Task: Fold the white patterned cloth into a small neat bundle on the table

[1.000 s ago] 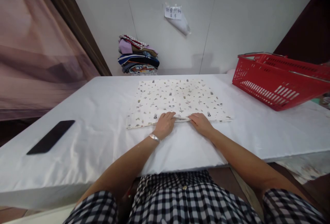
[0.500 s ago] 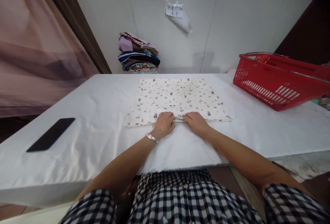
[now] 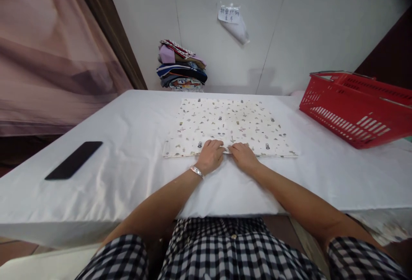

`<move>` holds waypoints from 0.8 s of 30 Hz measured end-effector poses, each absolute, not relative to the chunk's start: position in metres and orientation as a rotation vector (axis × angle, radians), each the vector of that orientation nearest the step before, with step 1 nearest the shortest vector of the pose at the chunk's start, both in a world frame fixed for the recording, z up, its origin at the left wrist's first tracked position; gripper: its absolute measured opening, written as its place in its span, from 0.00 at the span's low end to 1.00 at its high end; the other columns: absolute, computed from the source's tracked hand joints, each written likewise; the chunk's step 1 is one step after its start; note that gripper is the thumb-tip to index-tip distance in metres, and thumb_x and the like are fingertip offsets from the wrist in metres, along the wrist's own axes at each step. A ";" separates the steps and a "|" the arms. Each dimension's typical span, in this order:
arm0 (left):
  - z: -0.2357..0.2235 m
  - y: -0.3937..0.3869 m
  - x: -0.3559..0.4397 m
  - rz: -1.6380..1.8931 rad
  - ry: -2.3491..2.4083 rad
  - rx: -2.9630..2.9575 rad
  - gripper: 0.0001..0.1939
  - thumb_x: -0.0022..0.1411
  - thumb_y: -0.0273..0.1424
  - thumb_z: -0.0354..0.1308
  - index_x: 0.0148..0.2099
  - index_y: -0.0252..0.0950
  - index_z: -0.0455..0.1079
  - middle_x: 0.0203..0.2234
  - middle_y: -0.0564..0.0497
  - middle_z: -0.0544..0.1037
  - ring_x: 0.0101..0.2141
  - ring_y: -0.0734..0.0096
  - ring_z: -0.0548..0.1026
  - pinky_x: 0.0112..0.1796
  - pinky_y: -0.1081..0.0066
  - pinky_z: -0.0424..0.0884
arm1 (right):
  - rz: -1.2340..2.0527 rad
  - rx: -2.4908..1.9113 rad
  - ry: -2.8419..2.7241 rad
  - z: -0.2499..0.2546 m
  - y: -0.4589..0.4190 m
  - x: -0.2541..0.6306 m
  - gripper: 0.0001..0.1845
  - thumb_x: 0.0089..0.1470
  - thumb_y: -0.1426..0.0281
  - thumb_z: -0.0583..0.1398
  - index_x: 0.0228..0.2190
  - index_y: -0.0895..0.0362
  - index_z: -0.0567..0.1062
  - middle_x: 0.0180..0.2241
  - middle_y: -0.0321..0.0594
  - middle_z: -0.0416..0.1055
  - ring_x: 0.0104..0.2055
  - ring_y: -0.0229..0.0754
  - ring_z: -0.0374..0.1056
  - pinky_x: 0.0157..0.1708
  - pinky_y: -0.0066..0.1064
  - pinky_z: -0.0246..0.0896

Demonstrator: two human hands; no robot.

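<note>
A white printed cloth [image 3: 225, 121], folded into a flat rectangle, lies across the middle of the table. At the middle of its near edge, my left hand [image 3: 210, 156] has its fingers curled on the fabric, thumb tucked under. Close beside it my right hand [image 3: 243, 156] pinches the same edge. A small lifted fold of cloth shows between the two hands. My left wrist wears a silvery bracelet [image 3: 197, 171]. The thumbs and the layers beneath my fingers are mostly hidden.
A dark phone-like slab [image 3: 74, 159] lies at the left on the white-covered table [image 3: 128, 142]. The red plastic basket [image 3: 354, 108] stands at the right. Behind the table's far edge, a stack of folded fabrics [image 3: 182, 65] rests by the wall. A paper sign [image 3: 229, 14] hangs above.
The view has turned slightly, shifting the scene to the right. My hands have drawn a little closer together along the near edge, still gripping it. The cloth stays flat.
</note>
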State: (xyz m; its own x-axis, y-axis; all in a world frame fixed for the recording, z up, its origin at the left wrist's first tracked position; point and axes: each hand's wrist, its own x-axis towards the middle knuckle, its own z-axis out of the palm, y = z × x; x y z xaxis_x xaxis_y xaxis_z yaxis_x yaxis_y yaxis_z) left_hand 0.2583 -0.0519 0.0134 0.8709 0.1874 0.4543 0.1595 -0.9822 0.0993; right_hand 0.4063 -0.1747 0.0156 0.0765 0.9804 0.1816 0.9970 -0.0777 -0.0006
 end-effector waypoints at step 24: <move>0.016 -0.027 0.231 0.500 0.673 3.138 0.11 0.60 0.19 0.47 0.39 0.34 0.68 0.34 0.44 0.74 0.39 0.59 0.69 0.42 0.60 0.62 | -0.198 -1.903 -1.987 0.000 -0.168 0.408 0.13 0.62 0.70 0.52 0.40 0.58 0.77 0.37 0.45 0.72 0.38 0.44 0.63 0.37 0.33 0.55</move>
State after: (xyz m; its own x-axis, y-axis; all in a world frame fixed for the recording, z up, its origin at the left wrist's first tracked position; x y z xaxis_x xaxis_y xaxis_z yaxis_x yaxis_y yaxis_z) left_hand 0.2312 -0.0267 0.0158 0.8672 0.3825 0.3189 0.4153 -0.9088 -0.0394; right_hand 0.4077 -0.1675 -0.0001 -0.0104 0.9310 0.3649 0.9847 0.0730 -0.1581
